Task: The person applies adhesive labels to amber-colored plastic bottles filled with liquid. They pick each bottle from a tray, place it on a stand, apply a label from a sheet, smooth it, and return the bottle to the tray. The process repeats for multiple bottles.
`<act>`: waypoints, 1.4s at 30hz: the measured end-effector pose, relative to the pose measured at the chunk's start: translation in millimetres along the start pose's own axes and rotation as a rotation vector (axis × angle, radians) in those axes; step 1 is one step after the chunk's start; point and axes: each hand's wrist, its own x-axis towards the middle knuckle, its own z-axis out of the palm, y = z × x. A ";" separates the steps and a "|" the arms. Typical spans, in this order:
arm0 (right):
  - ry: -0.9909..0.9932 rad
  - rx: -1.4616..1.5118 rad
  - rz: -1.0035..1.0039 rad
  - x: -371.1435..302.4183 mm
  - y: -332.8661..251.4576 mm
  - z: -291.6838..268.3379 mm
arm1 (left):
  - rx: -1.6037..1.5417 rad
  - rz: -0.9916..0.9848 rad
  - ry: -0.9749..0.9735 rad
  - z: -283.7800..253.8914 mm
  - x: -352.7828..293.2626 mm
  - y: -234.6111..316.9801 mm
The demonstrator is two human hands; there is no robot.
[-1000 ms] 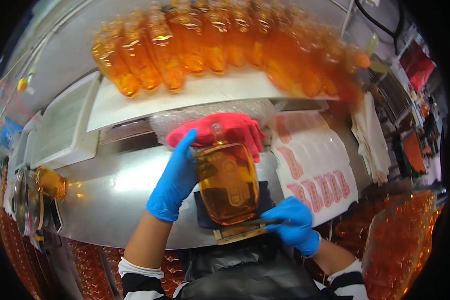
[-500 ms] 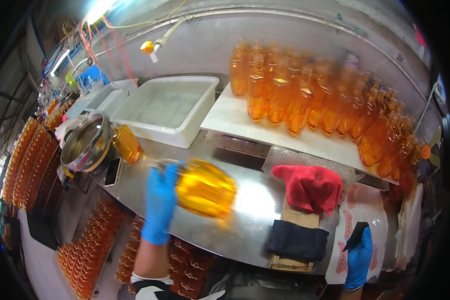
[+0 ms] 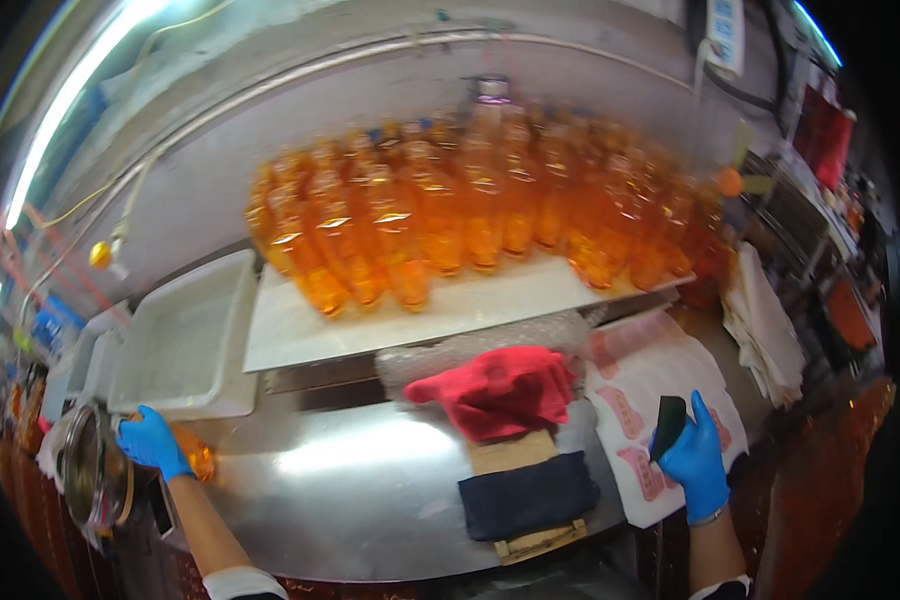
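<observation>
At the far left, my left hand (image 3: 155, 443) in a blue glove is closed round the neck end of an amber glass bottle (image 3: 198, 456). The bottle's body shows to the right of the glove; the rest is hidden behind my fingers. On the right, my gloved right hand (image 3: 694, 468) grips a flat black scraper (image 3: 669, 428). It hovers above, or rests on, a white sheet with pink-red labels (image 3: 622, 412); I cannot tell which. Between my hands, a folded dark cloth (image 3: 525, 496) lies on a small wooden stand (image 3: 540, 543), with a crumpled red cloth (image 3: 498, 392) behind it.
Many amber bottles (image 3: 395, 235) stand crowded on a raised white board (image 3: 305, 335) at the back. A white basin (image 3: 245, 350) and a metal pot (image 3: 90, 465) are at the left of the steel table (image 3: 340, 510). Bubble wrap (image 3: 435, 362) lies under the board's front edge.
The view has swung right. My left hand with the bottle has moved left across the table, toward the pot. My right hand still holds the scraper over the label sheet.
</observation>
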 end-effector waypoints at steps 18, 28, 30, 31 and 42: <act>0.823 -2.334 -0.592 2.2 -122.1 -93.1 | -1.295 0.241 -0.375 3.9 -162.0 198.1; 0.868 -2.040 -0.330 21.3 -170.7 -108.8 | -1.603 -0.150 -1.072 -176.8 -312.3 62.6; 0.863 -1.973 -0.585 17.3 -178.4 -132.1 | -1.395 -0.052 -1.381 -190.4 -341.4 70.7; 0.854 -1.927 -0.710 16.0 -177.1 -140.1 | -1.332 -0.033 -1.415 -177.8 -358.2 68.4; -0.367 -1.492 0.047 3.1 12.2 69.1 | -1.195 0.128 -1.556 -182.2 -366.9 54.8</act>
